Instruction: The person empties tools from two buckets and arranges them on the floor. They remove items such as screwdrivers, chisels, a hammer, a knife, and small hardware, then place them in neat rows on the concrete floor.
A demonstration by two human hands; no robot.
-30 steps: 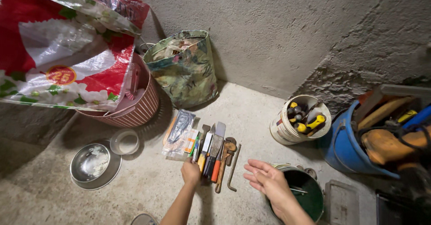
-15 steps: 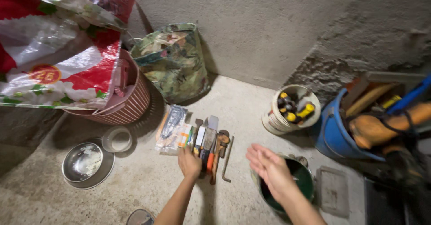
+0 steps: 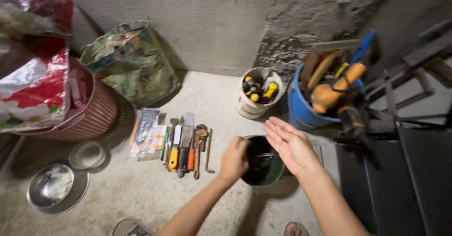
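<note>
- Head view, looking down at a concrete floor (image 3: 141, 193) corner.
- Left hand (image 3: 234, 159): fingers curled together into a loose fist at the left rim of a dark green pot (image 3: 275, 174). Can't tell if it grips the rim or something small.
- Right hand (image 3: 291, 144): palm up, fingers straight and slightly apart, holding nothing, over the pot's right side.
- Pot sits on the floor at near centre, between the two arms; something metal is inside, too dark to make out.
- Left of the pot: row of hand tools (image 3: 186, 144) laid side by side, plastic packet (image 3: 146, 132) at the row's left end.
- Far side: white bucket (image 3: 252, 109) with yellow-handled tools, blue bucket (image 3: 301, 113) just to its right with bigger tools.
- Far left: pink ribbed basket (image 3: 96, 111), camouflage bag (image 3: 132, 61) against the wall.
- Near left: steel bowl (image 3: 49, 186), small clear tub (image 3: 87, 155) beside it.
</note>
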